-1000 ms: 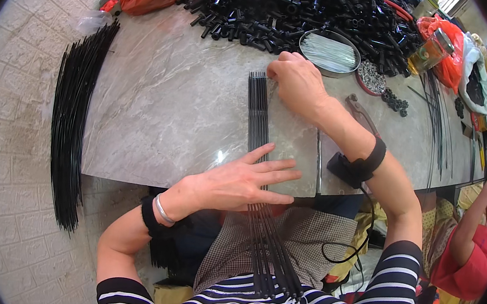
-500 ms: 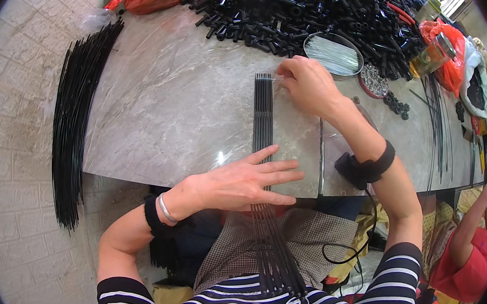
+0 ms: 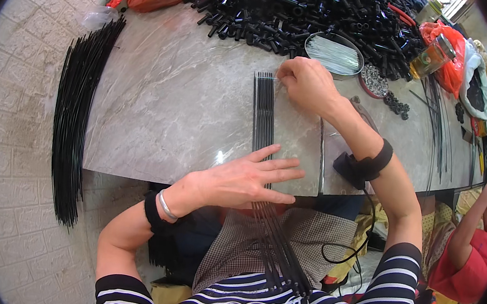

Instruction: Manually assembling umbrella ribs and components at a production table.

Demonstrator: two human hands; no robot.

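Note:
Several thin black rods (image 3: 263, 118) lie side by side in a flat row, running from the table over its near edge to my lap. My left hand (image 3: 246, 179) lies flat across them near that edge, fingers spread. At the far end of the row, my right hand (image 3: 305, 81) is closed in a pinch just right of the rod tips. From its fingertips a thin pale wire (image 3: 266, 78) runs across the tips; whether it passes through them or over them is too small to tell.
A dish of pale wires (image 3: 334, 54), a red-rimmed dish of small metal parts (image 3: 374, 81) and black beads (image 3: 397, 106) lie beyond my right hand. Black tubes (image 3: 307, 15) are heaped at the back. More black rods (image 3: 76, 121) overhang the left edge. At right sits another person (image 3: 472, 256).
The rods' far ends have fanned slightly wider to the left, and their near ends on my lap have shifted a little. Both hands stay almost in place.

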